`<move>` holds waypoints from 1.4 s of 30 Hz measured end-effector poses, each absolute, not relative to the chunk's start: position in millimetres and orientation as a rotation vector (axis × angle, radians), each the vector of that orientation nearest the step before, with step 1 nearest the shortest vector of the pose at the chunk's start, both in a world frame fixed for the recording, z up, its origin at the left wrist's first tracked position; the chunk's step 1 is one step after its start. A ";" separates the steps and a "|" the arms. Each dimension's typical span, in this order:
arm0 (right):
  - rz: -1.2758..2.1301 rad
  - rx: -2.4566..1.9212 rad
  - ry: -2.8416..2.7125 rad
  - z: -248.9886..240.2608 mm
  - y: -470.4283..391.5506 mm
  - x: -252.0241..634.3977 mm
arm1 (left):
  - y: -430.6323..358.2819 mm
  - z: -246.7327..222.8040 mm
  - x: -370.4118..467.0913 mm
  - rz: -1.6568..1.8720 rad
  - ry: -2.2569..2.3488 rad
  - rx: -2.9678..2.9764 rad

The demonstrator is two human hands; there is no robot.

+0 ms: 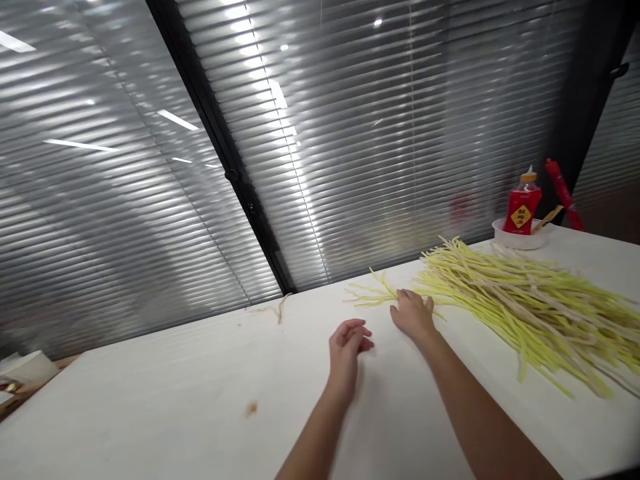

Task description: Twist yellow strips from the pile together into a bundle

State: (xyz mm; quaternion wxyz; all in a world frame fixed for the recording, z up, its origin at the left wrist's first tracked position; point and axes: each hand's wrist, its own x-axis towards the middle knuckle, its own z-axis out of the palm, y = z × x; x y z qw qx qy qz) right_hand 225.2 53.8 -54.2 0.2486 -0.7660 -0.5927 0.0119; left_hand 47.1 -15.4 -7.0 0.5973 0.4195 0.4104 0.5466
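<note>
A large heap of long, thin yellow-green and beige stems [535, 300], which look like pipe cleaners, lies on the right of the white table [175, 400]. From its left end a small bunch of yellow stems [373, 295] sticks out, its tips fanned to the left. My right hand [414, 315] is closed over this bunch; its fingertips are partly hidden. Just to the left, my left hand [349, 343] hovers above the table with fingers loosely curled and apart, holding nothing.
Behind the heap a white bowl [520, 240] holds a red bottle [523, 210]. A loose beige branched stem [279, 310] lies by the table's back edge, along the window blinds [360, 133]. At far left stands a white roll [31, 369]. A brown stain [251, 408] marks the tabletop.
</note>
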 end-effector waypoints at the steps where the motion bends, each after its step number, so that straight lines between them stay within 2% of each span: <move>1: 0.028 -2.096 -1.626 -52.6 52.7 224.4 | -18.9 -9.8 54.8 1.246 0.922 0.993; 7: 0.037 -2.038 -1.666 -42.4 49.2 220.2 | -31.6 -26.6 54.3 1.118 0.887 1.071; 17: 0.169 -1.867 -1.496 -32.5 50.5 218.0 | -23.5 -26.4 43.1 1.050 0.861 0.920; 31: 0.000 -1.491 -1.517 -20.2 44.0 205.6 | -15.5 -23.7 34.6 1.076 0.802 0.671; 35: 0.004 -1.425 -1.607 -18.1 40.9 201.9 | -14.8 -21.7 32.9 1.096 0.821 0.668; 42: 0.169 -1.040 -2.034 -23.1 34.5 175.8 | -9.0 -21.2 30.8 1.245 0.780 0.690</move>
